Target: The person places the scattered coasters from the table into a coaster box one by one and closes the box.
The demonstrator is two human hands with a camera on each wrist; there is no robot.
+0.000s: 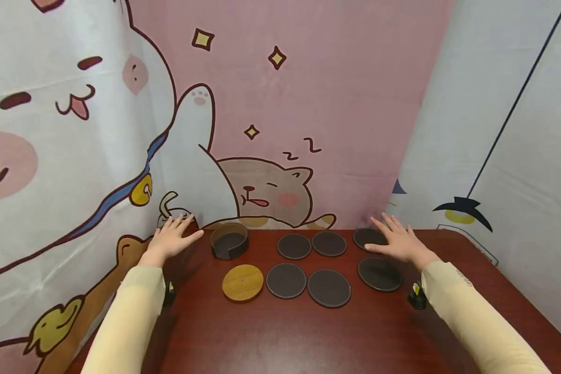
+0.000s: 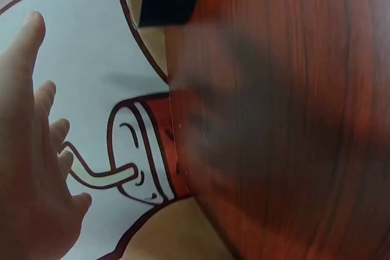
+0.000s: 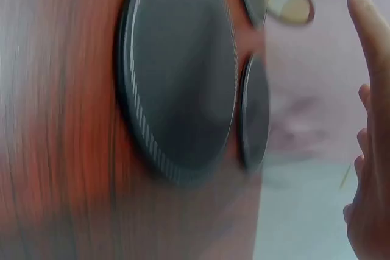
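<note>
My left hand (image 1: 169, 241) hovers above the table's far left, fingers spread, holding nothing. Just right of it stands a round dark holder (image 1: 229, 242) with a notch in its front wall; a corner of this holder (image 2: 167, 4) shows in the left wrist view. My right hand (image 1: 402, 243), also spread and holding nothing, hangs over the far right. Beneath and beside it lie two dark round coasters, a nearer one (image 1: 379, 274) and a farther one (image 1: 368, 239) partly covered by the fingers. The nearer coaster (image 3: 180, 77) fills much of the right wrist view.
Several more dark coasters lie flat mid-table, among them a front one (image 1: 329, 288) and a back one (image 1: 294, 246). A wooden disc (image 1: 243, 283) lies in front of the holder. Behind the reddish-brown table (image 1: 271, 337) hangs a cartoon-printed cloth (image 1: 346, 104).
</note>
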